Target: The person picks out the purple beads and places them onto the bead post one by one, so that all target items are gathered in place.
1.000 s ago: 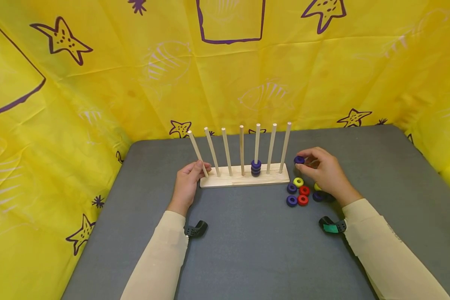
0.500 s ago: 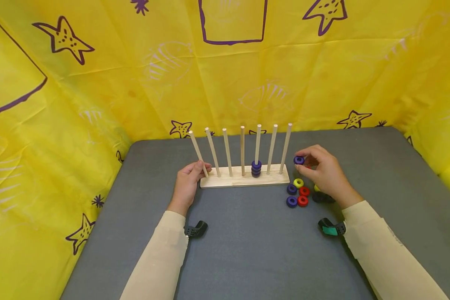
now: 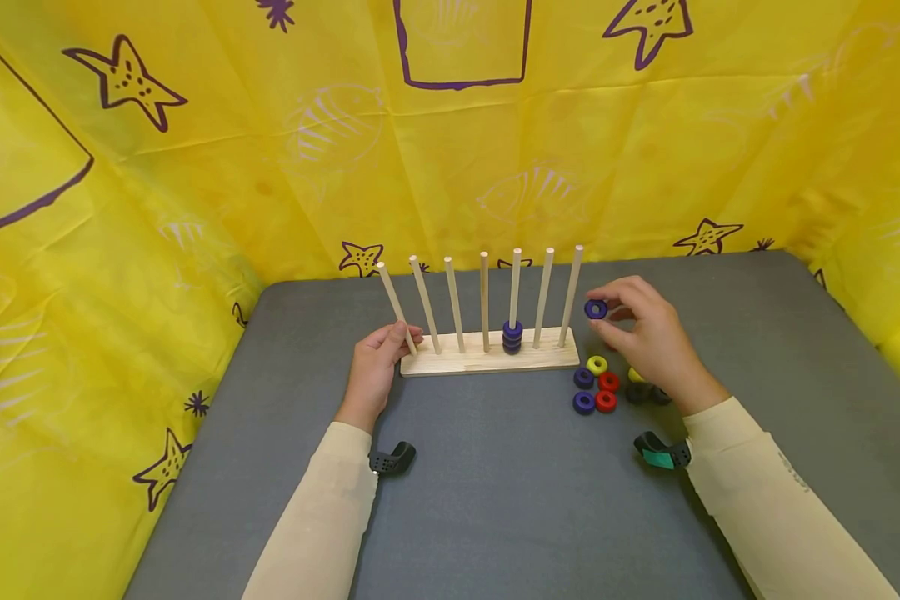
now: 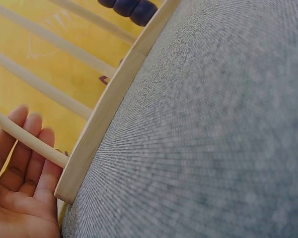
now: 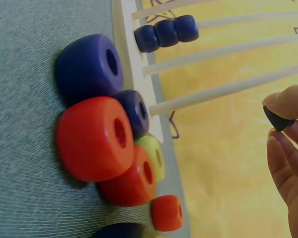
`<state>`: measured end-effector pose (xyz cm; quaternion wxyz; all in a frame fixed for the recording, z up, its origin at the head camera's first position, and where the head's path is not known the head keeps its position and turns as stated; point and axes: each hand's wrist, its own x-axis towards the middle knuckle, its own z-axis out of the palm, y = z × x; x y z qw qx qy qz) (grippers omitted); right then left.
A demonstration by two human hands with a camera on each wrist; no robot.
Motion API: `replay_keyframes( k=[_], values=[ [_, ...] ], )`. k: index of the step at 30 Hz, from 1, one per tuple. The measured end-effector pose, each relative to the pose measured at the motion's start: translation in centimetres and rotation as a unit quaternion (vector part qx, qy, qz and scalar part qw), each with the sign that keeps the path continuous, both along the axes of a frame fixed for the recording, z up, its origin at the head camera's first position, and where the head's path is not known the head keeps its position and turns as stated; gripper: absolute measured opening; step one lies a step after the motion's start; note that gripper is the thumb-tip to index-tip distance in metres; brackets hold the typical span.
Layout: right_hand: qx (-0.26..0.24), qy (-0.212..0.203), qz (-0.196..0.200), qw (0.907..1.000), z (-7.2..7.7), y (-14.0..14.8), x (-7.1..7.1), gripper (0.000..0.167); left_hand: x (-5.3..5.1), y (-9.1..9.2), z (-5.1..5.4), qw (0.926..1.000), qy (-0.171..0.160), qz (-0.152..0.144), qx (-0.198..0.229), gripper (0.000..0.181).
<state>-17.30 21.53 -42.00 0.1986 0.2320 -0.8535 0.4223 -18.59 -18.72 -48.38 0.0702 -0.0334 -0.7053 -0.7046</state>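
Note:
A pale wooden stand [image 3: 472, 362] carries a row of several upright pegs. On one peg right of its middle sits a stack of 3 dark blue rings [image 3: 512, 337]. My left hand [image 3: 372, 371] is at the stand's left end, holding the leftmost peg [image 3: 391, 293] with the thumb in front; in the left wrist view its fingers [image 4: 34, 130] lie behind that peg. Right of the stand, my right hand [image 3: 654, 340] pinches a dark blue ring [image 5: 277, 120] between thumb and fingertips, raised above the table and apart from the pegs.
Loose rings lie on the grey table [image 3: 487, 500] below the right hand: blue [image 3: 583, 403], red [image 3: 606, 402] and yellow [image 3: 597, 364] ones. Some are partly hidden under the right hand. A yellow patterned cloth [image 3: 450, 167] surrounds the table's back and sides.
My right hand has risen slightly with the blue ring, which is tilted more toward the head camera. The left hand and stand have stayed in place.

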Motion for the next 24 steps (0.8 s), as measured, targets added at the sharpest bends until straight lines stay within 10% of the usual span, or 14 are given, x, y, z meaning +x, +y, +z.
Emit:
replay_keyframes(
  k=[24],
  values=[
    [-0.015, 0.077, 0.015, 0.9968, 6.3, -1.6, 0.2, 0.034, 0.1, 0.1, 0.1, 1.0000, -0.003, 0.003, 0.002, 0.041]
  ],
)
